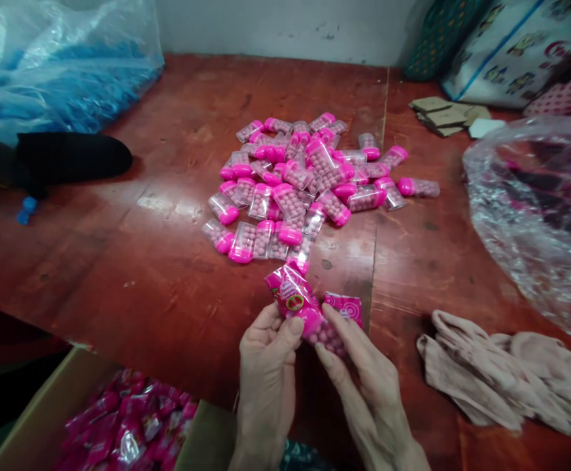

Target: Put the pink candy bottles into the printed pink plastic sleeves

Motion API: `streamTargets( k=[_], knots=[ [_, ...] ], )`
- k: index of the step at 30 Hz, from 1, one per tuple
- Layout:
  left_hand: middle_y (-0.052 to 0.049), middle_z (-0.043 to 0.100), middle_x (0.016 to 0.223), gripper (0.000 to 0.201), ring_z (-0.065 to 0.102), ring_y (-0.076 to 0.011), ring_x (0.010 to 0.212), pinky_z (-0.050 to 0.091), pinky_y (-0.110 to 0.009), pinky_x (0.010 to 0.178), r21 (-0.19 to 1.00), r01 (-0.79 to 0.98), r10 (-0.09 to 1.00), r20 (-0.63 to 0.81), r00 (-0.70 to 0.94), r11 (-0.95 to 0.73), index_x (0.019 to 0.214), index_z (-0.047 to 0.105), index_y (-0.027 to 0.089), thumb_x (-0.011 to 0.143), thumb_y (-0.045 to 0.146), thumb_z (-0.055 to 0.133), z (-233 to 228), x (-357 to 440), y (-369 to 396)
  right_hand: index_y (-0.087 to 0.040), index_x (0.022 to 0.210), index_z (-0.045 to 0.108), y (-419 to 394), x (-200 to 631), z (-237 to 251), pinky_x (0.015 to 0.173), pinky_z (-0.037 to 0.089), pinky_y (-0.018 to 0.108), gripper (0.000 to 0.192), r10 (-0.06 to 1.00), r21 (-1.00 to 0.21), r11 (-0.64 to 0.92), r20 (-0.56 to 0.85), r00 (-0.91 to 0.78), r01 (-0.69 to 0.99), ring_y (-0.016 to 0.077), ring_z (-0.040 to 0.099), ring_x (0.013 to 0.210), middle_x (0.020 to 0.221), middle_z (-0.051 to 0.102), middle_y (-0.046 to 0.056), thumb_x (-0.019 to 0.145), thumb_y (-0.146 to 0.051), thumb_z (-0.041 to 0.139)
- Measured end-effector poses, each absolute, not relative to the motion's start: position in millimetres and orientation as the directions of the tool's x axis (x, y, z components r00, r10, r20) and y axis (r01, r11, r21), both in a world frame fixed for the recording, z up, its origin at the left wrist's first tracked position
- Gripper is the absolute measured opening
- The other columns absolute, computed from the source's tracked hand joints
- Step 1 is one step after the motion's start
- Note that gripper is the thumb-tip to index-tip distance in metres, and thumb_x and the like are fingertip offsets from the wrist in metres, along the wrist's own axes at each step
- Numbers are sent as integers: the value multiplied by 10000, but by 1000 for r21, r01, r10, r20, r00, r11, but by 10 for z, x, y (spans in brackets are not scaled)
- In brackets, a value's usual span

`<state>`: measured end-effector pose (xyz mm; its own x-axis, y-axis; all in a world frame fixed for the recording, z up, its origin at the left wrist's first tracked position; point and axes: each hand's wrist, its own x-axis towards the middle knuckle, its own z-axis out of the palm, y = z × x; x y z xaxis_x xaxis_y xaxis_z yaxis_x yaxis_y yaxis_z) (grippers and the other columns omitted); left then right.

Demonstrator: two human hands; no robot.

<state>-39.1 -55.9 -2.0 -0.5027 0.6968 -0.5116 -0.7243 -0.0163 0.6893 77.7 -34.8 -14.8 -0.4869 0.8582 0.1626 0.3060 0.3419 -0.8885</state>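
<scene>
My left hand (269,366) is closed on a shiny pink printed wrapper sleeve (290,291), thumb on top. My right hand (363,373) pinches a clear candy container (328,339) full of small pink balls. The container's pink-capped end meets the sleeve; how far it sits inside I cannot tell. Another pink printed sleeve (346,306) shows just behind my right fingers; whether they touch it is unclear. Beyond my hands lies a loose pile of similar pink-capped candy containers (285,196) on the red-brown wooden table (177,288).
At lower left, a cardboard box (40,405) holds many pink wrapped packs (133,425). Blue-filled plastic bags (69,72) and a person's dark sleeve (74,157) are at left. On the right are a crumpled cloth (501,373), a clear plastic bag (525,216) and cardboard pieces (445,114).
</scene>
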Motion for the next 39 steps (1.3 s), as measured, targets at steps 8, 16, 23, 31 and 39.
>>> streamTargets(
  k=[8,16,23,31,39],
  knots=[
    [-42,722,725,131,648,-137,687,508,-248,728,640,-768,714,-533,-455,-11,727,719,153,603,134,756,-30,-384,-567,-257,1346,397,-357,757,-116,1007,420,337,501,894,-876,317,149,-422,364,194,525,1165,1299,541,15,866,-172,509],
    [-34,687,694,71,634,-141,661,511,-288,735,560,-829,649,-628,-429,-7,706,678,132,710,202,691,7,-318,-568,-256,1348,395,-517,621,-174,979,444,344,507,937,-871,286,166,-308,400,211,549,1132,1284,552,26,859,-174,503],
    [-20,688,694,59,635,-139,667,505,-259,697,603,-798,646,-614,-454,13,760,713,181,725,208,674,44,-234,-594,-229,1297,476,-585,521,-215,921,483,380,457,988,-954,98,58,-146,283,234,600,1056,1212,606,64,845,-210,540],
    [2,697,842,234,615,-148,798,473,-243,749,985,-171,839,-112,-532,23,869,728,255,778,85,596,59,-494,-674,-242,1234,553,-482,616,-111,724,560,347,415,951,-966,-257,-254,-174,9,240,664,899,1052,689,65,823,-294,583],
    [4,655,735,208,596,-137,666,458,-228,607,992,51,911,-84,-404,114,854,722,237,793,105,574,175,-671,-650,-247,1188,594,-463,655,-97,709,551,330,403,940,-955,-280,-293,-176,94,244,648,917,1081,677,63,793,-324,614]
  ],
)
